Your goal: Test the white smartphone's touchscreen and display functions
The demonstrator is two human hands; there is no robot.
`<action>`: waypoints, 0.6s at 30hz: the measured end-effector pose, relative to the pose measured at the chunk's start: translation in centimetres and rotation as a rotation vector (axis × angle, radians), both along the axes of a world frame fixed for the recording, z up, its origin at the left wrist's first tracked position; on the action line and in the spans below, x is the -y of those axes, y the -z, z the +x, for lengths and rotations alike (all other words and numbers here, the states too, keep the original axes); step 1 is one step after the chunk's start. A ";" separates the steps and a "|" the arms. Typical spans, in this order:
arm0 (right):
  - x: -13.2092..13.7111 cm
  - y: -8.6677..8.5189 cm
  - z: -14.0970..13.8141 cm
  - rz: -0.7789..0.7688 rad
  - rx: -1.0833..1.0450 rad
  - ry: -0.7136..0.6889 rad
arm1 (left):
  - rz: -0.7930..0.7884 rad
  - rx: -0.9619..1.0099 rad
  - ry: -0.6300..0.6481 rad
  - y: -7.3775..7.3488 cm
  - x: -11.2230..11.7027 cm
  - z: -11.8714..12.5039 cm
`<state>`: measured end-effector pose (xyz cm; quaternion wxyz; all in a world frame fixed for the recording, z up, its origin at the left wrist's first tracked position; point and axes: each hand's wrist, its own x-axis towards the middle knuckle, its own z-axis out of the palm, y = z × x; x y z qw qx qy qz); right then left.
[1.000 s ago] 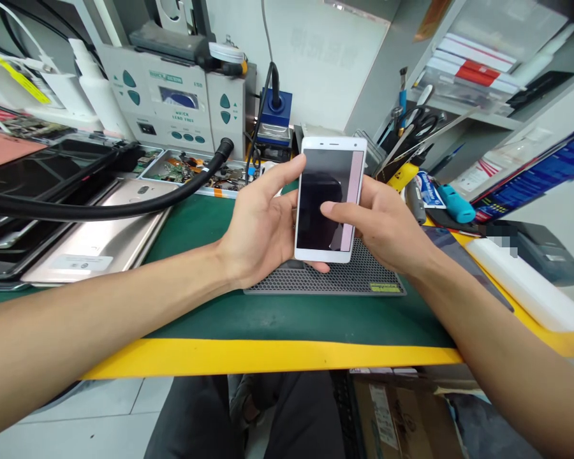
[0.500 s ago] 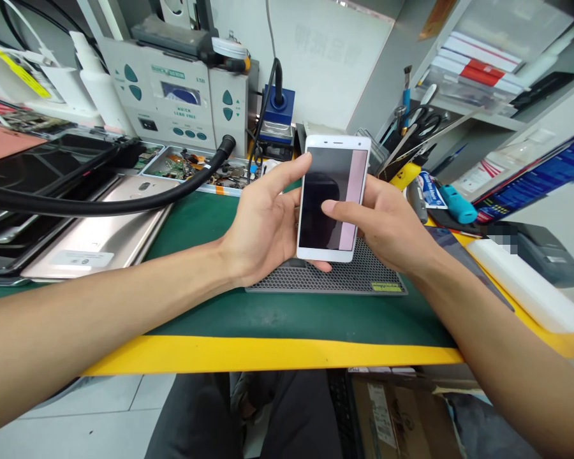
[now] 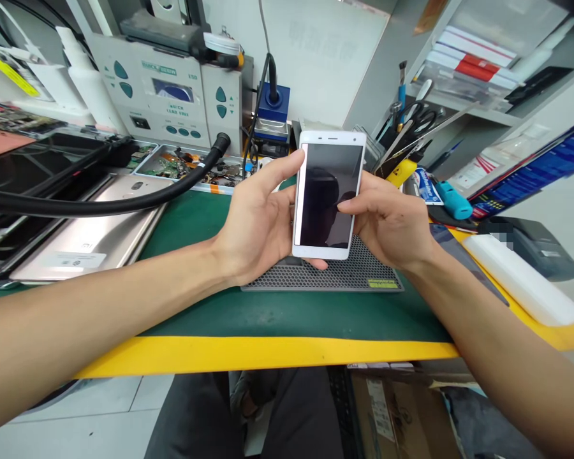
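Observation:
A white smartphone (image 3: 326, 194) is held upright above the bench, its screen facing me. The screen is mostly dark, with a narrow white strip down its left side. My left hand (image 3: 261, 220) grips the phone from the left, thumb on the upper left edge and a fingertip showing under the bottom. On the right, my right hand (image 3: 392, 217) is closed at the phone's right edge, with the thumb over the right part of the screen and the other fingers behind. Below the phone lies a grey perforated mat (image 3: 316, 277).
A soldering station (image 3: 172, 95) stands at the back left, its black hose (image 3: 124, 207) arching over a stack of tablets and phones (image 3: 90, 229). A parts tray (image 3: 186, 166) sits behind. Scissors and tools (image 3: 418, 115) stand at the right, near a teal tool (image 3: 454, 199).
My right thumb has moved to the right across the screen. The pale strip at the screen's right side is gone, and a white strip now shows at its left.

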<state>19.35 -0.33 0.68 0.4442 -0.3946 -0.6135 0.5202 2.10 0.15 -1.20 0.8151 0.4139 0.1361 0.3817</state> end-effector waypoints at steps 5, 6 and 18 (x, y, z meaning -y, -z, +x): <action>0.0 0.0 -0.1 0.003 -0.004 -0.005 | 0.011 -0.022 -0.006 0.0 -0.1 0.0; 0.0 0.0 -0.1 0.002 0.000 0.003 | 0.011 -0.023 -0.006 0.0 -0.1 0.0; 0.2 -0.2 -0.3 -0.002 0.052 0.032 | -0.031 0.014 0.019 -0.1 0.1 -0.1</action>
